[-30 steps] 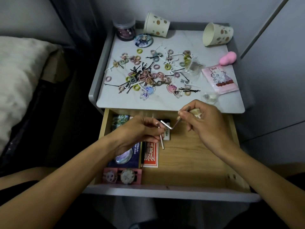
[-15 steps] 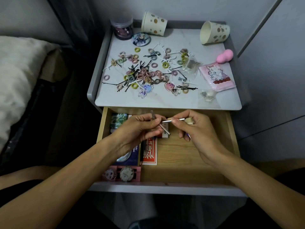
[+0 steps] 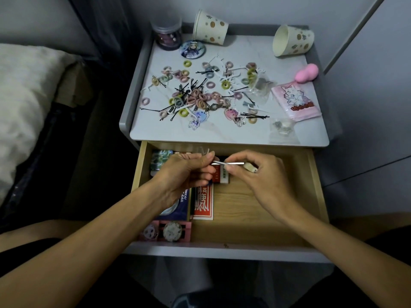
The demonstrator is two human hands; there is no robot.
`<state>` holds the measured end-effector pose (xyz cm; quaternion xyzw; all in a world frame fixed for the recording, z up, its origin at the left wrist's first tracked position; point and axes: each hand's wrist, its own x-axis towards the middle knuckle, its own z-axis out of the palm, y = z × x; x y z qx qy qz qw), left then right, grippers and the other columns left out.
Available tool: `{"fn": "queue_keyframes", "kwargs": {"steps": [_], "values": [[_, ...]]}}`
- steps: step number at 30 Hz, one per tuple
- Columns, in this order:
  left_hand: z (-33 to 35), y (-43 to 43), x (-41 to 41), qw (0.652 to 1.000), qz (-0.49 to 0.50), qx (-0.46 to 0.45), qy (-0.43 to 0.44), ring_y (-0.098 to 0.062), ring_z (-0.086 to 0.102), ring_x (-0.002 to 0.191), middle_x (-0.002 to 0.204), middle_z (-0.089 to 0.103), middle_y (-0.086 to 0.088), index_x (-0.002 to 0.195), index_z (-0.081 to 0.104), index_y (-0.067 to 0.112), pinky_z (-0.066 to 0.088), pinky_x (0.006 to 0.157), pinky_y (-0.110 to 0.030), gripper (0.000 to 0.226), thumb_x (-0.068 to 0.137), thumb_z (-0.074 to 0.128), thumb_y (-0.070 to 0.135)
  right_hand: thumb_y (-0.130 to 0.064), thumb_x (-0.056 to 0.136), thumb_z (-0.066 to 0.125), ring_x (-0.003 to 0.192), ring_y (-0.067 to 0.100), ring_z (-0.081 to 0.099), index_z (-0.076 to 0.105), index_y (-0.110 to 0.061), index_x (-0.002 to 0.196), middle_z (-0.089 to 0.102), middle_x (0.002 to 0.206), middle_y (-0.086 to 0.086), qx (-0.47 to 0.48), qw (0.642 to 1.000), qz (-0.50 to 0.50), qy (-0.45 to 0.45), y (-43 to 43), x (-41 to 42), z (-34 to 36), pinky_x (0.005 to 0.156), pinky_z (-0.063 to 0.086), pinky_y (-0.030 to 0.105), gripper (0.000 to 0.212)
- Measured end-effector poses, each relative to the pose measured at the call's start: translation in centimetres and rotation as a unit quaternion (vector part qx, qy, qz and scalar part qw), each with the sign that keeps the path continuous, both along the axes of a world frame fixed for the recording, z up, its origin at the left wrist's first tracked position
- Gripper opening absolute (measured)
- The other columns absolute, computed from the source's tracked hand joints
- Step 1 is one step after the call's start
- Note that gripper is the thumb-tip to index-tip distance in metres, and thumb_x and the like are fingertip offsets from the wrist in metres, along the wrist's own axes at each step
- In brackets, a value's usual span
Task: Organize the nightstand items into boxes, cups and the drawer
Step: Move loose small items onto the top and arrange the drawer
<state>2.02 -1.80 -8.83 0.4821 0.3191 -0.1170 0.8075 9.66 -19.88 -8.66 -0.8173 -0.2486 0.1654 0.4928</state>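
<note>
Both hands hover over the open wooden drawer (image 3: 255, 210). My left hand (image 3: 184, 174) is closed on thin metal sticks (image 3: 208, 150), one tip poking up past the thumb. My right hand (image 3: 258, 181) pinches a flat silver metal bar (image 3: 231, 163) lying level between the two hands, its left end at my left fingertips. A small cream piece (image 3: 250, 168) sits in the right hand's curled fingers. On the nightstand top (image 3: 222, 135) lie scattered hair ties (image 3: 196, 96), black bobby pins (image 3: 255, 116) and two tipped paper cups (image 3: 210, 26) (image 3: 291, 40).
The drawer holds a red card box (image 3: 203, 206), a blue box (image 3: 179, 207), a pink box with badges (image 3: 166, 232) and a small red-white box (image 3: 220, 175). On top: a jar (image 3: 166, 33), round badge (image 3: 192, 48), pink sponge (image 3: 307, 73), pink packet (image 3: 295, 101), acrylic charms (image 3: 196, 118). A bed lies left.
The hands have drawn together. The silver bar turned from slanted to level and now spans between both hands' fingertips. The left hand's sticks swung from pointing down to pointing up.
</note>
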Motion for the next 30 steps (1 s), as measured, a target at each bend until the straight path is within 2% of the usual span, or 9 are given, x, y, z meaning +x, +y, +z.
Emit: {"fn": "queue_keyframes", "kwargs": {"steps": [3,5,9,12,13,15,18,22,30], "values": [[0.0,-0.2,0.0,0.999,-0.010,0.033,0.010,-0.011,0.065,0.062,0.084,0.075,-0.008,0.095,0.072,0.010,0.053,0.052,-0.017,0.026,0.078,0.075,0.030,-0.026,0.083,0.077,0.066,-0.006,0.062,0.078,-0.028,0.092,0.069,0.073,-0.025,-0.013,1.000,-0.023,0.010,-0.1,0.2,-0.2,0.058,0.042,0.008,0.009],[0.0,-0.3,0.0,0.999,-0.001,0.033,0.001,-0.012,0.068,0.064,0.088,0.075,-0.012,0.096,0.072,0.006,0.055,0.054,-0.018,0.028,0.077,0.075,0.027,-0.028,0.085,0.076,0.062,-0.007,0.060,0.078,-0.028,0.092,0.070,0.073,-0.023,-0.031,0.999,-0.024,0.004,-0.1,0.2,-0.2,0.054,0.041,0.009,0.007],[-0.2,-0.6,0.1,0.999,0.009,0.048,-0.023,-0.012,0.070,0.064,0.077,0.074,-0.012,0.084,0.072,0.003,0.057,0.057,-0.016,0.013,0.084,0.069,0.015,-0.031,0.087,0.073,0.055,-0.006,0.058,0.078,-0.028,0.091,0.073,0.075,-0.017,-0.052,0.998,-0.017,-0.002,0.0,0.3,-0.1,0.054,0.042,0.014,0.007],[-0.1,-0.6,0.2,0.995,-0.002,0.094,-0.041,-0.013,0.071,0.065,0.076,0.074,-0.013,0.080,0.071,0.002,0.058,0.060,-0.017,0.014,0.089,0.065,0.010,-0.028,0.089,0.070,0.047,0.002,0.054,0.076,-0.024,0.088,0.073,0.074,-0.008,-0.035,0.997,-0.008,0.070,-0.1,0.7,0.1,0.051,0.048,0.023,0.008],[-0.1,-0.6,0.3,0.993,-0.011,0.110,-0.047,-0.013,0.071,0.066,0.077,0.074,-0.014,0.083,0.071,0.000,0.058,0.061,-0.017,0.014,0.090,0.064,0.009,-0.027,0.090,0.070,0.047,0.007,0.054,0.075,-0.021,0.088,0.074,0.075,-0.004,-0.033,0.994,-0.004,0.101,-0.2,0.8,0.2,0.051,0.048,0.025,0.008],[0.0,-0.5,0.3,0.986,-0.038,0.149,-0.056,-0.015,0.072,0.067,0.080,0.074,-0.016,0.093,0.070,-0.006,0.058,0.062,-0.019,0.018,0.092,0.062,0.010,-0.024,0.091,0.069,0.049,0.013,0.055,0.074,-0.015,0.089,0.074,0.078,0.003,-0.040,0.986,0.008,0.164,-0.3,1.1,0.6,0.048,0.044,0.019,0.010],[0.1,-0.1,0.4,0.976,-0.092,0.186,-0.064,-0.019,0.072,0.069,0.084,0.075,-0.019,0.099,0.068,-0.009,0.060,0.064,-0.022,0.022,0.093,0.061,0.012,-0.020,0.091,0.068,0.049,0.005,0.055,0.073,-0.007,0.094,0.075,0.084,0.007,-0.066,0.968,0.034,0.238,-0.5,1.4,1.3,0.042,0.036,0.011,0.014],[0.4,0.1,0.5,0.972,-0.139,0.178,-0.061,-0.020,0.071,0.065,0.081,0.074,-0.019,0.089,0.069,-0.001,0.060,0.062,-0.024,0.012,0.090,0.063,0.010,-0.027,0.089,0.070,0.054,0.009,0.052,0.074,-0.015,0.093,0.076,0.082,0.001,-0.118,0.956,0.075,0.257,-0.8,1.4,1.1,0.045,0.033,0.015,0.013],[-0.3,-0.1,0.4,0.969,-0.144,0.198,-0.037,-0.018,0.070,0.061,0.078,0.074,-0.019,0.085,0.069,0.000,0.059,0.058,-0.023,0.012,0.089,0.067,0.011,-0.026,0.088,0.072,0.051,0.005,0.045,0.075,-0.015,0.093,0.074,0.076,0.001,-0.100,0.955,0.051,0.276,-1.0,0.9,0.4,0.044,0.033,0.012,0.012]]}}
